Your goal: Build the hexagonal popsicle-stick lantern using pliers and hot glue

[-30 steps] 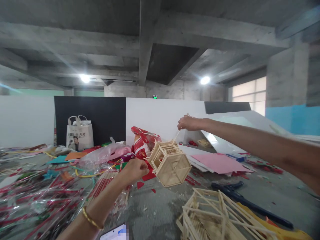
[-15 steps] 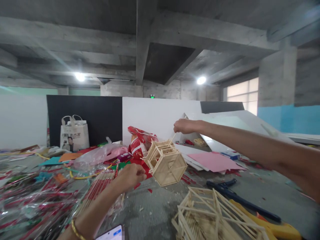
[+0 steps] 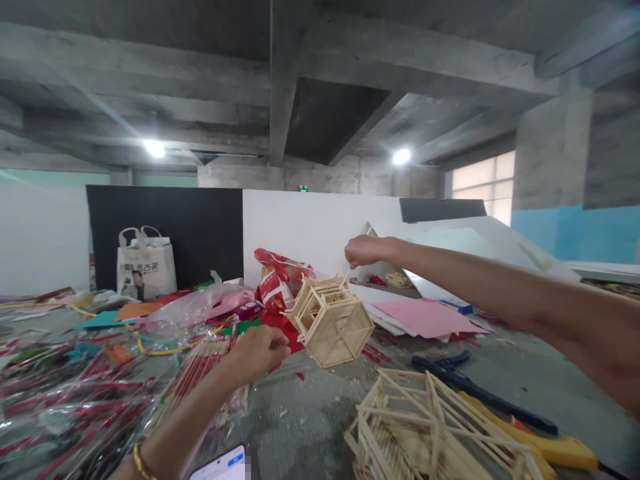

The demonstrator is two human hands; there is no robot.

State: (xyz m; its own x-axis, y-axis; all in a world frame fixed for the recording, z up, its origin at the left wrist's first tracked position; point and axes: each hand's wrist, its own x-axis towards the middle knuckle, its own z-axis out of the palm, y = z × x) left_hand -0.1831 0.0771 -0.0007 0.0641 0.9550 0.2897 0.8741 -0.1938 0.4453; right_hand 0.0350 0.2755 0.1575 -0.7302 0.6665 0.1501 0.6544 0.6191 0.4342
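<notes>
At near right a wooden frame [image 3: 430,427] is seen. Beyond it, a hexagonal stick model [image 3: 333,320] is held aloft by the right hand [image 3: 367,251], fingers closed; beside it the left hand [image 3: 267,347] is curled.

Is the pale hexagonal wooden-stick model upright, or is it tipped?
Tipped. The pale wooden model, below the right hand, shows its flat hexagonal face to the camera.

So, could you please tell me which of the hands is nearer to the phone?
The left hand is nearer, beyond the phone and slightly right of it. The right hand is higher and farther right, above the hexagonal stick model.
</notes>
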